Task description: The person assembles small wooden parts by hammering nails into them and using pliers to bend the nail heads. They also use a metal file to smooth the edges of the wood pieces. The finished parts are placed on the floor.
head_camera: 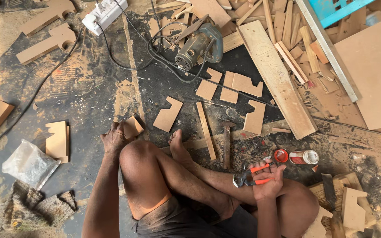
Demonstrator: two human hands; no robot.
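I sit on the floor with my legs crossed. My left hand [114, 137] reaches past my knee and grips a small brown board offcut [133, 127] on the dark floor. My right hand [267, 180] rests over my shin and is closed around a pair of pliers [248, 176] with orange handles, jaws pointing left. A hammer [227, 140] lies just ahead of my foot beside a thin wooden strip [206, 130]. A small bottle [304, 157] lies on its side with its red cap [281, 155] off next to it.
Notched board pieces [167, 114] are scattered ahead. A power saw [198, 45] with cables and a white power strip [104, 14] lie farther off. A long plank [276, 77] and heaped offcuts fill the right. A plastic bag [29, 163] and cloth [36, 207] sit at left.
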